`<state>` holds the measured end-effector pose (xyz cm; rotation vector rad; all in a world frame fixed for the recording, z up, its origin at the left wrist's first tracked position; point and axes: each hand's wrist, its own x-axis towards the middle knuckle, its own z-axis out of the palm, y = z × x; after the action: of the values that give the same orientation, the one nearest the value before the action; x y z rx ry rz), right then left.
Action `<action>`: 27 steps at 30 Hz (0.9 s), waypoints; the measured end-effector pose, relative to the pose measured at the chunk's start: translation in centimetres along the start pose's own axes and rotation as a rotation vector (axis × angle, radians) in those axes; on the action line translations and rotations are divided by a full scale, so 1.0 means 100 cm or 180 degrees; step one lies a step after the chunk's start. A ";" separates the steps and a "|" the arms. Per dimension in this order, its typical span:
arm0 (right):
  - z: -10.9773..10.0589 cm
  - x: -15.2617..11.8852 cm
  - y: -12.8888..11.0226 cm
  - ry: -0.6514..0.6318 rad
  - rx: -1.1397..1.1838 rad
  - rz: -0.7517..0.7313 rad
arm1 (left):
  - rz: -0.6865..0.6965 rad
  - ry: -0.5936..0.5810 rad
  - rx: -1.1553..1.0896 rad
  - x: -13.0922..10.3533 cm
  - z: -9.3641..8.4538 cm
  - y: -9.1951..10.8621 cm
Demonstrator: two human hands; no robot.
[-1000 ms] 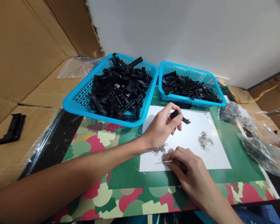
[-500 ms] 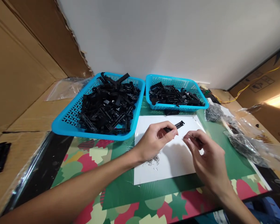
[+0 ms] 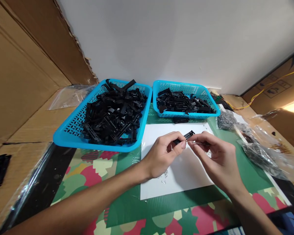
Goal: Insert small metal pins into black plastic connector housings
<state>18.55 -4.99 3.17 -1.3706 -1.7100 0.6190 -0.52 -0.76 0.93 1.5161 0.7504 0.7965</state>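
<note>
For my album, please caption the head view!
Above a white sheet, left hand holds a black plastic part, right hand thin tool.

Held pt (image 3: 189, 134) over sheet (image 3: 176, 180), bskts (image 3: 63, 134) bhnd

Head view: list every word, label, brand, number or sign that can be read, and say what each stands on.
No word, brand or number can be read.
Cardboard box at the right: dark printed marks, some set in a thin outline, too small and blurred to make out.
</note>
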 end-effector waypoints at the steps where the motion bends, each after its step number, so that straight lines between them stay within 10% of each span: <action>1: -0.002 0.001 0.001 0.0009 -0.0006 0.0034 | 0.0009 -0.0001 0.0036 0.000 0.000 0.000; 17: -0.033 0.019 0.022 -0.0254 0.0039 0.0676 | -0.0083 0.0066 0.0843 0.000 0.001 -0.008; 27: -0.022 0.028 0.035 -0.1142 -0.0379 0.1050 | -0.0319 -0.0341 0.1128 0.003 0.001 -0.005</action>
<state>22.16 -1.57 2.41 -1.7264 -1.8334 1.0116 -0.23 -0.54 0.49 1.8049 0.9137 0.5200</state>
